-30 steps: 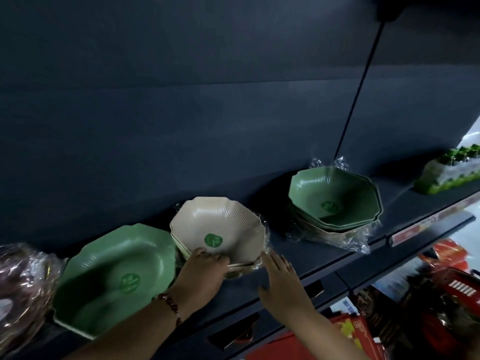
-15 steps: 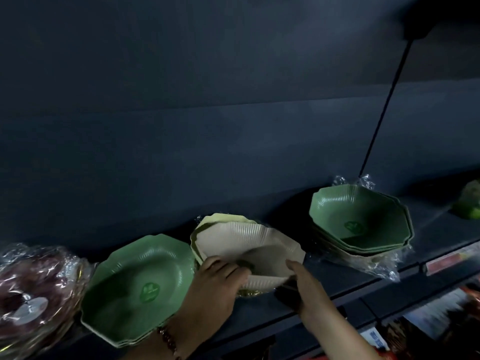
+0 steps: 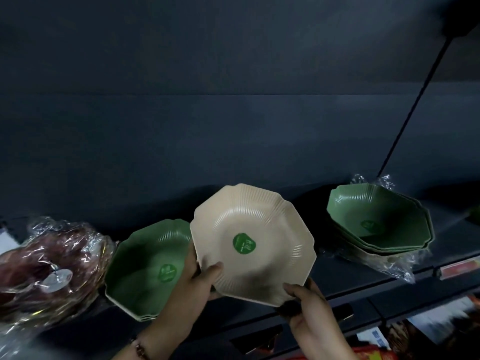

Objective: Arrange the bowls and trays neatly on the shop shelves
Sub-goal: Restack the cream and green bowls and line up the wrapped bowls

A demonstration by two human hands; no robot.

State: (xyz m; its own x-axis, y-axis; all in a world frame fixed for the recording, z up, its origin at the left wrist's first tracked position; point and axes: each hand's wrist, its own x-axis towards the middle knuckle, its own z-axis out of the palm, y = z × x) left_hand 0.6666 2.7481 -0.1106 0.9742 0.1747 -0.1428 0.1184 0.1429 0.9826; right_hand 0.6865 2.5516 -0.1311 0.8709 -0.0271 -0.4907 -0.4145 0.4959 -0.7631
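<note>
A beige octagonal ribbed bowl (image 3: 259, 229) with a green sticker is lifted off the dark shelf (image 3: 363, 284) and tilted so its inside faces me. My left hand (image 3: 192, 284) grips its lower left rim, thumb on the inside. My right hand (image 3: 306, 305) holds its lower right edge, thumb on the rim. To its left a stack of green octagonal bowls (image 3: 145, 271) leans on the shelf. Further right sits another stack of green bowls (image 3: 376, 219) in clear plastic wrap.
A bundle of dark reddish dishes in crinkled plastic (image 3: 44, 263) lies at the far left of the shelf. A price label strip (image 3: 459, 268) runs along the shelf's front edge at right. Colourful packages (image 3: 376, 355) show on the level below. A dark back panel rises behind.
Both hands have lifted the beige bowl from its spot on the shelf and tipped it up towards me. The camera has shifted left, so the right green stack sits further right in view.
</note>
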